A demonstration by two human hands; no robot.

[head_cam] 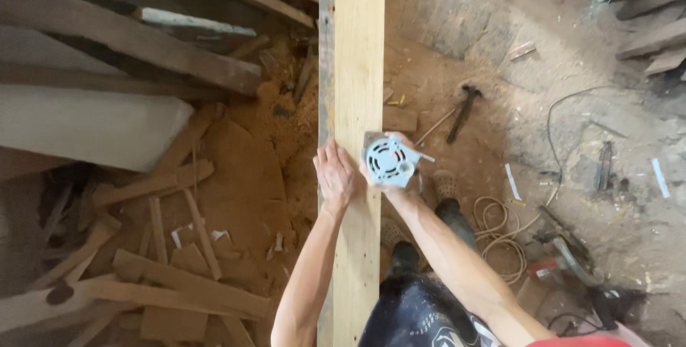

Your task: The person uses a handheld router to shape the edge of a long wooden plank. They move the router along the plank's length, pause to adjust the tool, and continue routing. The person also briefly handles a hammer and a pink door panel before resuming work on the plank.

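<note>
one plank (pixel 354 54), one sander (pixel 389 161), one hammer (pixel 463 110) | my left hand (pixel 334 175) flat on plank's left edge | right hand (pixel 382 175) grip clamped on sander at right edge | open floor (pixel 572 68) far right

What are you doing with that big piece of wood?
A person stands over a long pale plank. The left hand lies flat on the plank's left edge. The right hand holds a small round light-blue power tool against the plank's top face. On the sawdust-covered floor lie a hammer, a coiled cord and wood scraps.
</note>
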